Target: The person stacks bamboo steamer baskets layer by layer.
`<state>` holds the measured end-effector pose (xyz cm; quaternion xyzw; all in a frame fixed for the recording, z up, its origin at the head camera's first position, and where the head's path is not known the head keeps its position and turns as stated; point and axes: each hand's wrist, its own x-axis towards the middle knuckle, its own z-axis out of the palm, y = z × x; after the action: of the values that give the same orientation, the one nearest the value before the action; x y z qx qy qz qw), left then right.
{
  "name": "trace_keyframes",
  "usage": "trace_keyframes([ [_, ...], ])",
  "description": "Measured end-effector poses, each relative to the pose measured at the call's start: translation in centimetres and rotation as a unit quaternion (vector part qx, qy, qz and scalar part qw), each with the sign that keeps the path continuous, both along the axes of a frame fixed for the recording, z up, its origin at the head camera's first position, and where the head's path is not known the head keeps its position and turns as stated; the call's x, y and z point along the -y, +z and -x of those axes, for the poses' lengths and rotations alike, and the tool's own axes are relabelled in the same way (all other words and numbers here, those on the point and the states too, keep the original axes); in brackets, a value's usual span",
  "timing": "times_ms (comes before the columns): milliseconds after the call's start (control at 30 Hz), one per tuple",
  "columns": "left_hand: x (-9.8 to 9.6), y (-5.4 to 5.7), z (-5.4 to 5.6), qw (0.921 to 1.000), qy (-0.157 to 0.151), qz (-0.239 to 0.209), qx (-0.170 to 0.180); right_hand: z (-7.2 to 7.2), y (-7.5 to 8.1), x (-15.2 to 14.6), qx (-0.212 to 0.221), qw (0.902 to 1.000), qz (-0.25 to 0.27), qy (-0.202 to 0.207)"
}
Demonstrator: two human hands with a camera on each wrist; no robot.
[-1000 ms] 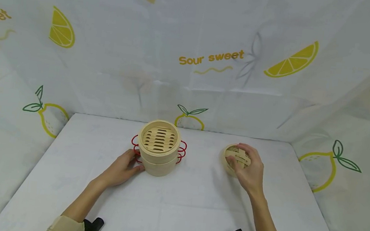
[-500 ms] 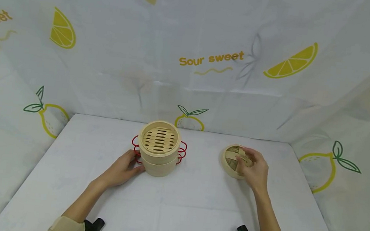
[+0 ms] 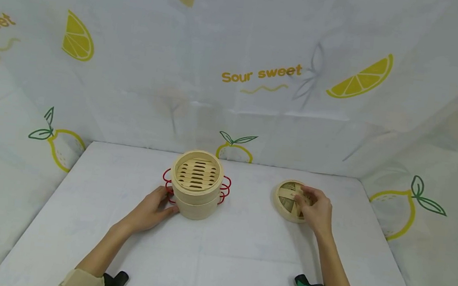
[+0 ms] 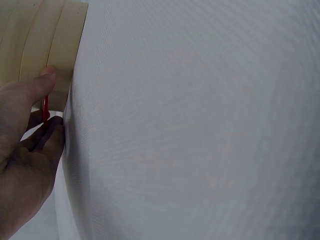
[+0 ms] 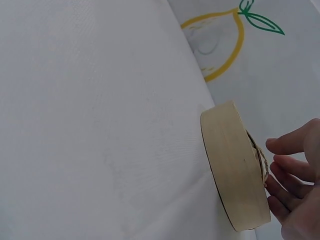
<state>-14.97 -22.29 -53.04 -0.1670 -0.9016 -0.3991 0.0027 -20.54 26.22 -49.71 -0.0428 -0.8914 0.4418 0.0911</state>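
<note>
A stacked bamboo steamer, its slatted top level uncovered, stands left of the table's middle with red loop handles at its sides. My left hand holds its left side low down. In the left wrist view the thumb lies on the steamer's wall, while fingers reach behind a red loop. On the right, the woven bamboo steamer lid lies near the table's back. My right hand is over its right half, fingers loosely bent around the raised top strap; contact there is hard to judge.
A white table spreads under everything. Behind it and at both sides rises a pale sheet printed with lemons. Each wrist wears a black device.
My right hand has shifted a little to the right over the lid, and more of the lid's left part shows. The left hand and the steamer look unmoved.
</note>
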Motion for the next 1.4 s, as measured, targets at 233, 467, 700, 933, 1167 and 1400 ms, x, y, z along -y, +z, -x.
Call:
trace_keyframes([
  [233, -0.1, 0.1, -0.1, 1.0000, 0.000, -0.002, 0.004, 0.2, -0.3, -0.2, 0.002, 0.9999, 0.003, 0.010],
  [467, 0.0, 0.1, -0.1, 1.0000, -0.002, -0.002, -0.002, 0.4, -0.4, -0.4, -0.004, 0.9997, -0.021, 0.015],
  [700, 0.0, -0.1, -0.1, 0.9999, -0.003, -0.009, -0.006, 0.5, -0.6, -0.5, -0.023, 0.9987, -0.034, 0.030],
  [933, 0.0, -0.2, -0.1, 0.9999, 0.000, -0.010, 0.003, 0.6, -0.8, -0.5, -0.034, 0.9976, -0.047, 0.038],
  [1167, 0.0, -0.2, -0.1, 0.9998, 0.004, -0.013, 0.012, 0.7, -1.0, -0.5, -0.053, 0.9962, -0.054, 0.043],
  [1400, 0.0, -0.1, -0.1, 0.9999, 0.002, -0.012, 0.004, 0.7, -1.1, -0.7, -0.062, 0.9952, -0.060, 0.047],
])
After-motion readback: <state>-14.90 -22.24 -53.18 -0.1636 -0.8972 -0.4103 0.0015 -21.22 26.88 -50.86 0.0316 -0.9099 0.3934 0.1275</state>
